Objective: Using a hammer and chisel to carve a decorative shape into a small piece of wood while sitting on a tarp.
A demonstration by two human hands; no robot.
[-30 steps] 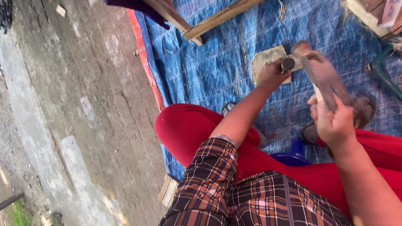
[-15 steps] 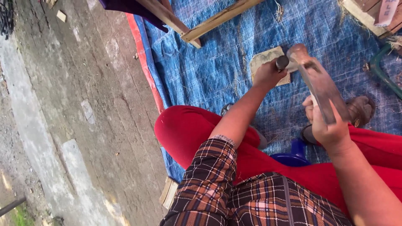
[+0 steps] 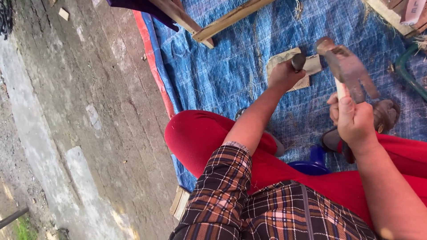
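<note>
The small dark tool stands under my left hand, its rounded dark head poking up above my knuckles while my fingers are clenched round the shaft, pressing its lower end onto the pale flat piece that lies on the blue tarp towards its far edge. I cannot tell whether the tool is a punch or a chisel, since my fist hides the tip. My right hand is closed tight on the light wooden handle of a rusty claw hammer, whose head is raised in the air just to the right of the dark tool, apart from it and tilted. Judging by this, the work is mid-strike: the pale piece shows no cut or hole that I can make out, so most of it seems left to do. Closer to me, my red trousers and checked sleeve fill the near side, with a blue plastic object between my legs and a brown sandal just behind the right hand. Wooden battens lie across the far edge of the tarp, its red border runs along the left side, and bare concrete ground spreads beyond it.
</note>
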